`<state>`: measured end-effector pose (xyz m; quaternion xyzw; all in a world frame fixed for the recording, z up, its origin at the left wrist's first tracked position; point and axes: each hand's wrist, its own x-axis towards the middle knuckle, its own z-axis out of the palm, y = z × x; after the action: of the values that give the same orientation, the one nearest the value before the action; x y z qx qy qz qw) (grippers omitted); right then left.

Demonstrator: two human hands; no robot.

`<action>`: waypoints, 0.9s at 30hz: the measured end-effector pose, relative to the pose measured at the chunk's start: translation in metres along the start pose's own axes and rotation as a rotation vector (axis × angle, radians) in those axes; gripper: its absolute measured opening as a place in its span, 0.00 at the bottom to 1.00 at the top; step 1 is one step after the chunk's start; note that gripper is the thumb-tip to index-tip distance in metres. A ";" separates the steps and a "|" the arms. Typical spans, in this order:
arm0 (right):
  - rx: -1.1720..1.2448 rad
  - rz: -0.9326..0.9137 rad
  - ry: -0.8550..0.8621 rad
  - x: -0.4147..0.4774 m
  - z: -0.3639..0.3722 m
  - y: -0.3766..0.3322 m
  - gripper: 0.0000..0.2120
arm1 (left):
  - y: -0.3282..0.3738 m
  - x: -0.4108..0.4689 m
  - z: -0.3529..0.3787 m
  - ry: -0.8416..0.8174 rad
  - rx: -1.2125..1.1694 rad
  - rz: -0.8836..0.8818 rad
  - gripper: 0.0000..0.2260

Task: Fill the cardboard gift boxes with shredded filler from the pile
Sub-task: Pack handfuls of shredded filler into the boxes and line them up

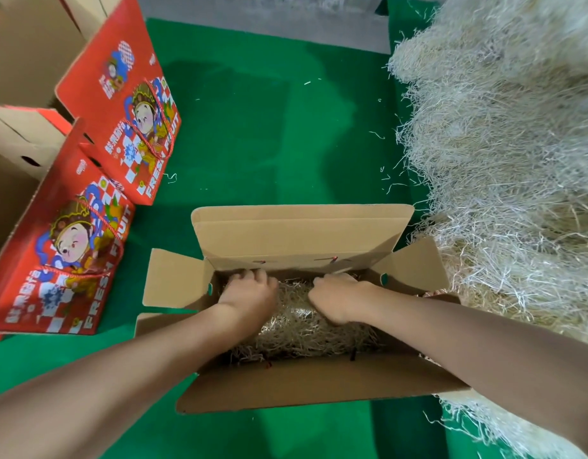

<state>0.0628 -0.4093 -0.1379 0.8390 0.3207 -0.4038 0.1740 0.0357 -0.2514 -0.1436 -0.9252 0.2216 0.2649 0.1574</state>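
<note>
The cardboard gift box [296, 240] stands open on a green mat [269, 127] in the lower middle of the head view. Its four plain brown flaps are folded outward, with the long far flap upright. Shredded filler [296, 323] lies inside it as a pale, tangled bed covering the bottom.

Both bare forearms reach in from the near edge. The left hand [249, 293] is at the far left of the box interior, knuckles up, fingers bent down against the far wall. The right hand [335, 299] is just beside it toward the right, fingers curled under into the strands. The fingertips of both hands are buried in the filler. It cannot be told whether either grip is clamped on strands or only pressing them.

The pile [504, 154] of the same pale shreds rises along the whole right side, touching the box's right flap. A few loose strands lie scattered on the mat near it.

At left, two red printed boxes stand upright, each with a cartoon figure and the words FRESH FRUIT, the near one [54, 260] in front of the far one [127, 104]. Plain brown cartons [21, 44] sit behind them.
</note>
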 end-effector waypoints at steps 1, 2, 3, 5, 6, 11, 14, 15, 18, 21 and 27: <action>0.011 0.030 -0.051 0.000 0.003 0.003 0.19 | -0.004 0.000 0.002 -0.095 0.056 -0.045 0.20; 0.008 0.066 -0.124 -0.001 0.004 0.006 0.21 | -0.008 0.000 0.006 -0.198 0.094 -0.048 0.21; 0.001 0.105 -0.190 -0.003 0.007 0.010 0.22 | -0.011 0.000 0.011 -0.306 0.086 -0.011 0.22; -0.029 0.120 -0.223 -0.003 0.013 0.018 0.19 | -0.011 0.001 0.020 -0.461 -0.056 0.085 0.19; -0.032 0.109 -0.187 -0.004 0.012 0.019 0.17 | -0.008 -0.001 0.021 -0.456 -0.093 0.107 0.19; 0.110 -0.100 0.218 -0.001 0.012 0.003 0.17 | 0.003 -0.003 0.005 0.047 -0.011 0.171 0.22; 0.128 -0.123 -0.145 0.011 0.028 -0.001 0.22 | -0.003 -0.007 0.002 -0.143 -0.234 0.331 0.16; 0.051 -0.106 -0.316 0.011 0.032 -0.002 0.22 | -0.003 -0.009 0.004 -0.310 -0.245 0.374 0.15; 0.027 -0.080 -0.346 0.003 0.033 0.005 0.20 | -0.004 -0.014 0.013 -0.635 -0.089 0.348 0.16; 0.175 -0.109 0.033 -0.019 0.012 0.009 0.18 | -0.010 -0.011 0.016 -0.509 -0.155 0.274 0.14; 0.212 -0.130 1.351 -0.064 -0.026 0.019 0.07 | -0.021 -0.009 -0.008 0.044 -0.334 0.297 0.06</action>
<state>0.0606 -0.4341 -0.0707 0.8984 0.3673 0.1690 -0.1719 0.0428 -0.2340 -0.1287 -0.9012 0.3118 0.2980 -0.0434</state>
